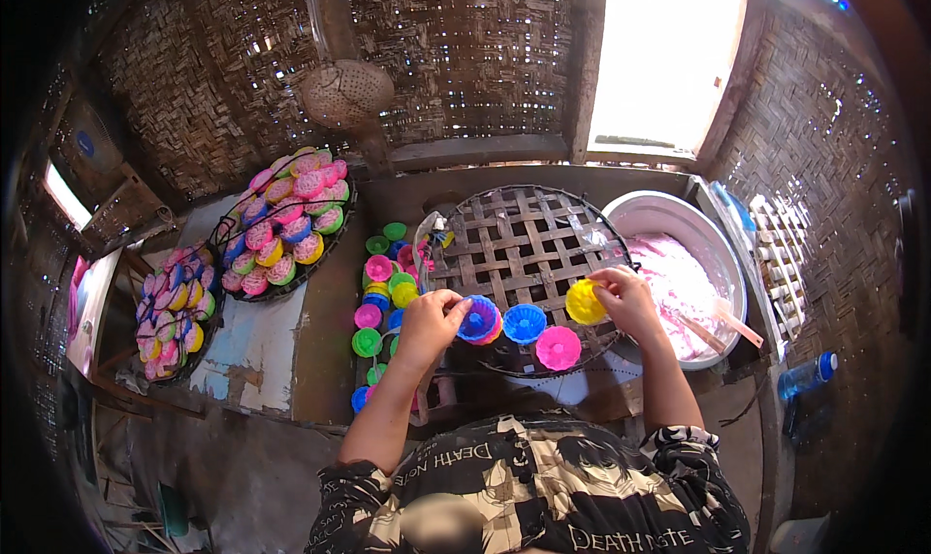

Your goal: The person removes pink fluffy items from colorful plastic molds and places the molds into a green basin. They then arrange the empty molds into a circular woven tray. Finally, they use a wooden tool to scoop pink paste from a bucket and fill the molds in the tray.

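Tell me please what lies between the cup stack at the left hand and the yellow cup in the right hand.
In the head view, a blue cup and a pink cup lie between them, on the woven tray.

From here I see only glare in the far opening (661,60); the right hand (628,302) hides part of a yellow mold (582,304).

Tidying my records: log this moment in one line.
Left hand: touching cup stack | Right hand: holding yellow cup | Woven tray: blue cup, pink cup
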